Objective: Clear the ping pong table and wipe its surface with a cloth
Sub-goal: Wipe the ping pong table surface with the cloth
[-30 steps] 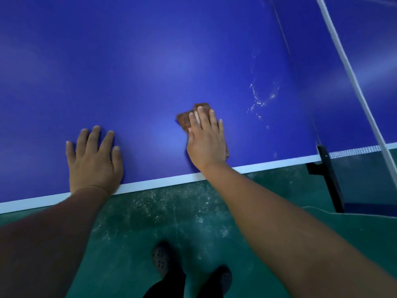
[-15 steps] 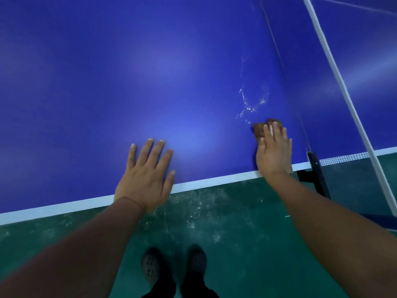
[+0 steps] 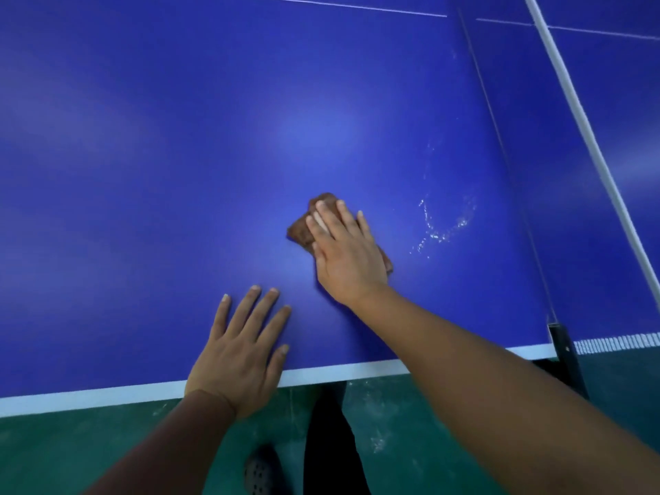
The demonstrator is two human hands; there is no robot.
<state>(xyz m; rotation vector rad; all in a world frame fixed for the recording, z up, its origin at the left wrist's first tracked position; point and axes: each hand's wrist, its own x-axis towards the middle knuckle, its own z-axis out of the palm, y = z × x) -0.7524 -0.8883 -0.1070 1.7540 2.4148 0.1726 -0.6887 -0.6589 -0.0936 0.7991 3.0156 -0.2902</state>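
Head view, looking down along the near side of a blue ping pong table (image 3: 150, 144), whose white edge line (image 3: 107, 393) runs across the lower part of the picture. Below that edge lies a green floor (image 3: 410, 430) marked with pale scuffs. At far right the net (image 3: 578, 112), with its white top band, crosses the table, and its black post (image 3: 566, 348) clamps the table edge. Both forearms reach in from the bottom of the picture. Right hand (image 3: 348, 255): laid flat, fingers straight and close together, pressing a brown cloth (image 3: 301, 228) onto the table surface near the middle of the picture; the cloth shows beyond the fingertips, at the thumb side, and as a small corner at the hand's right edge. Left hand (image 3: 243, 355): palm down on the table just inside the white edge line, fingers straight and spread, holding nothing, near the right hand but not touching it. To the right of the cloth, between it and the net, a curved trail of whitish specks or droplets (image 3: 439, 230) lies on the blue surface. A dark trouser leg (image 3: 328, 441) and a perforated dark shoe (image 3: 259, 473) show beneath the table edge.
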